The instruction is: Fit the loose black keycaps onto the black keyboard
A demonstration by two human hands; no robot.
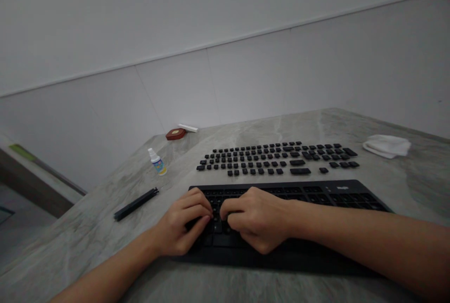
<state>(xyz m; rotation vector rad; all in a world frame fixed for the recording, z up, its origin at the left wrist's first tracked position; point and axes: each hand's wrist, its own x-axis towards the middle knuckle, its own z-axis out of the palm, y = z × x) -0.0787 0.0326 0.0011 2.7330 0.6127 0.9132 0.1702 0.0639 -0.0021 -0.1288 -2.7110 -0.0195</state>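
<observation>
White-topped bottle [158,162] (contents indistinct), red-brown case [175,134], both hands [260,218] curled on black keyboard [288,190], grasp impossible to tell.

No text can be read. The pale mark [342,188] on the keyboard [284,258] is too blurred to make out, and so are the label [159,166] on the bottle [156,161] and the light patch [175,132] on the red box [175,135].

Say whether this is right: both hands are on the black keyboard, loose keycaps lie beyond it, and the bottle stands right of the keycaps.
Wrong side: the head view shows the bottle left of the loose keycaps. They lie beyond the black keyboard, with left hand and right hand on it.
</observation>
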